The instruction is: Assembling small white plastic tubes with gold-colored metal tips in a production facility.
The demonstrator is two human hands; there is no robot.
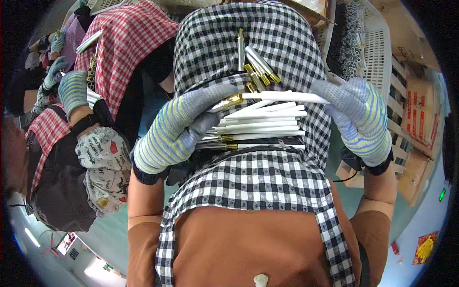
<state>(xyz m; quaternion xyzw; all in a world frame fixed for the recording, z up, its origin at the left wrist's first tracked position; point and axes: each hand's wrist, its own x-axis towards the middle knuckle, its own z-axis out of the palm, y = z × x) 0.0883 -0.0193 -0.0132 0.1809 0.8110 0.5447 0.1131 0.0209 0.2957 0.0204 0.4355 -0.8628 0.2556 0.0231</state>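
My left hand [179, 124], in a striped knit glove, is closed around the gold-collared end of a slim white stick [282, 97]. The stick lies almost level above my lap. At its tapered white end are the fingertips of my right hand [356, 117], gloved alike and pinched together. Just below, a pile of similar white sticks [267, 126] rests on my black-and-white checked apron [244, 179], their left ends partly hidden by my left hand. Farther up the apron lie several more gold-ended sticks [258, 67], loose and at various angles.
To my left sits a co-worker in a red checked apron [126, 33], with a striped-gloved hand [74, 93] near white sticks. A white plastic basket [380, 36] at the far right holds many grey tube-like pieces [351, 52]. Cardboard boxes [420, 115] stand beyond my right arm.
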